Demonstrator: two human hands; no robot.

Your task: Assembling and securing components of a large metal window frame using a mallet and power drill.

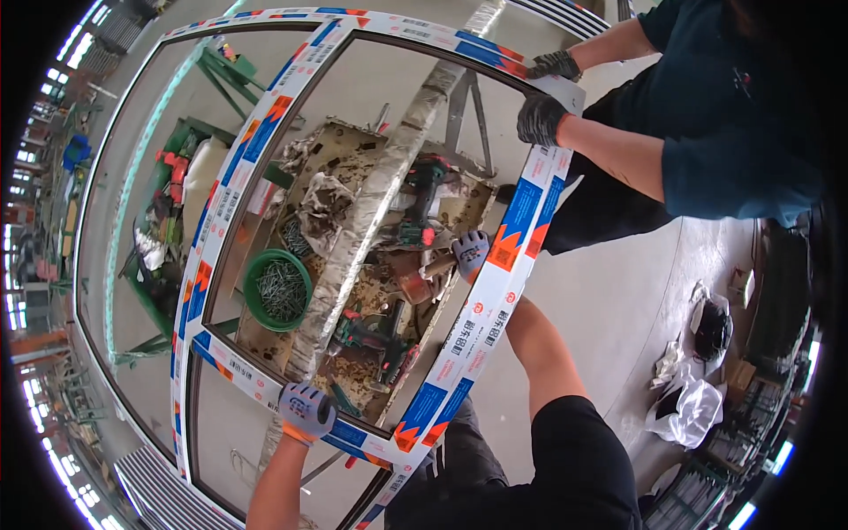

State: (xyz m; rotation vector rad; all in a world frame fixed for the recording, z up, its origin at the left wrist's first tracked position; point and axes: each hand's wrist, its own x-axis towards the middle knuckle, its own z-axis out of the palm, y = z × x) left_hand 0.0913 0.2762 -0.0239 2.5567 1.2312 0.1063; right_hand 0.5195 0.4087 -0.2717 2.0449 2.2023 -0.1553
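Note:
A large window frame (495, 305) wrapped in white, blue and orange printed film stretches in front of me, over a work stand. My left hand (306, 412), in a grey glove, is closed over its near crossbar. Through the frame's opening reaches my right hand (471, 254), also gloved, with its fingers closed round a wooden handle (439, 265). The head of that tool is hard to make out beside a reddish object (412, 281). Below the frame, a worn tray (353, 146) bears cordless drills (426, 190) and a green bowl (250, 300) of screws.
At the far right corner of the frame, a co-worker's dark-gloved hands (541, 120) rest on it. A film-wrapped beam (389, 177) crosses beneath the frame. Green bins with tools (177, 177) stand at the left. Clear plastic bags (692, 402) lie on the floor at right.

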